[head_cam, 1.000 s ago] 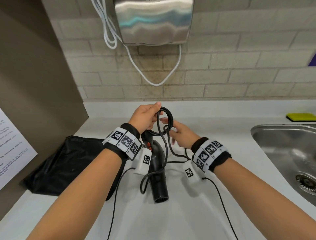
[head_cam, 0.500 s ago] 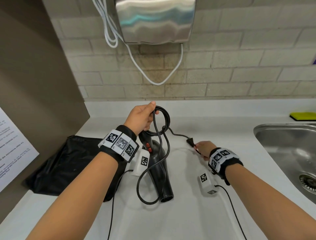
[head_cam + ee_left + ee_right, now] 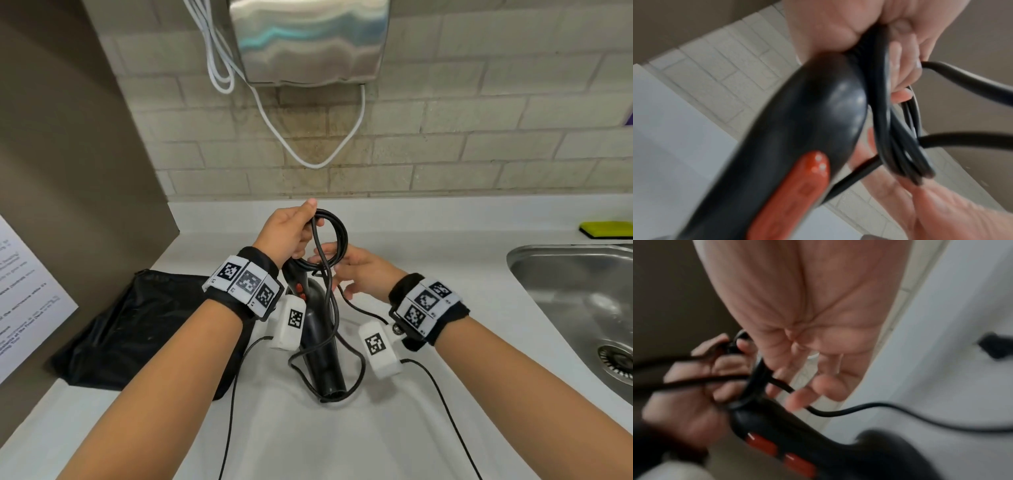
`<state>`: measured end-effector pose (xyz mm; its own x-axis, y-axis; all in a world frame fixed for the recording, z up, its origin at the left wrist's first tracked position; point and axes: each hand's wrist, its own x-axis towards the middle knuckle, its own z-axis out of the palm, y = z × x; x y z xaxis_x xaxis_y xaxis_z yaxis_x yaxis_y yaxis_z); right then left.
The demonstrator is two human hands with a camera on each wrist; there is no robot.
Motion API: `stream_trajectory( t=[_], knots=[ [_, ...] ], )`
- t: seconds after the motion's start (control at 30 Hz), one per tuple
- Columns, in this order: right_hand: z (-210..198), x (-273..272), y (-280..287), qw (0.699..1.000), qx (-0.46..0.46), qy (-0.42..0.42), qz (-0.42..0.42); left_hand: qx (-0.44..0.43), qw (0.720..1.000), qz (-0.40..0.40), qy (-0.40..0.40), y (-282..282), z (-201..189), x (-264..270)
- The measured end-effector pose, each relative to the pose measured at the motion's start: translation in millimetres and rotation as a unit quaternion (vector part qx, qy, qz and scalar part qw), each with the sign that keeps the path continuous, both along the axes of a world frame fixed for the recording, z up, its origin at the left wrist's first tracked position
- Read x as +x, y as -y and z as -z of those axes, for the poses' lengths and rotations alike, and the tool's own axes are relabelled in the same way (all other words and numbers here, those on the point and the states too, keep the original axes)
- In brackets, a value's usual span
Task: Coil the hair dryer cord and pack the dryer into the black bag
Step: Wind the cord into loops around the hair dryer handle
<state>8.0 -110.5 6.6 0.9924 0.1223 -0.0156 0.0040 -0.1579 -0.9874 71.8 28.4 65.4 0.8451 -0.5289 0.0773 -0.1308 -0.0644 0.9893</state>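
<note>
My left hand (image 3: 291, 236) grips a coil of black cord (image 3: 337, 236) above the counter, thumb on top. The black hair dryer (image 3: 320, 339) with red buttons hangs from that coil, nozzle toward me on the counter. My right hand (image 3: 359, 270) sits just right of the coil, fingers fairly straight and touching the lowest loops. Up close, the coil (image 3: 898, 138) runs through my left fingers beside the dryer handle (image 3: 797, 129). The plug (image 3: 995, 348) lies loose on the counter. The black bag (image 3: 137, 329) lies flat at the left.
A steel sink (image 3: 565, 291) is sunk into the counter (image 3: 428, 428) at the right, with a yellow-green sponge (image 3: 606, 229) behind it. A metal hand dryer (image 3: 308, 41) and white cable (image 3: 308, 161) hang on the brick wall. A brown panel (image 3: 68, 154) bounds the left.
My right hand has let go of the cord near the plug and come back left to the coil. Slack cord now lies looped around the dryer's nozzle.
</note>
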Motion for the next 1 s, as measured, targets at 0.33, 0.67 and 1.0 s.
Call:
stream_trajectory(
  t=[0.33, 0.67, 1.0],
  knots=[
    [19.6, 14.3, 34.3, 0.958, -0.092, 0.046, 0.268, 0.012, 1.0, -0.001, 0.009, -6.2, 0.4, -2.3],
    [44.2, -6.4, 62.4, 0.817, -0.493, -0.204, 0.219, 0.003, 0.999, -0.032, -0.003, -13.6, 2.1, 1.1],
    [38.5, 0.3, 15.3, 0.904, -0.386, -0.094, 0.159, -0.011, 0.999, -0.042, -0.017, -14.6, 2.3, 7.8]
  ],
)
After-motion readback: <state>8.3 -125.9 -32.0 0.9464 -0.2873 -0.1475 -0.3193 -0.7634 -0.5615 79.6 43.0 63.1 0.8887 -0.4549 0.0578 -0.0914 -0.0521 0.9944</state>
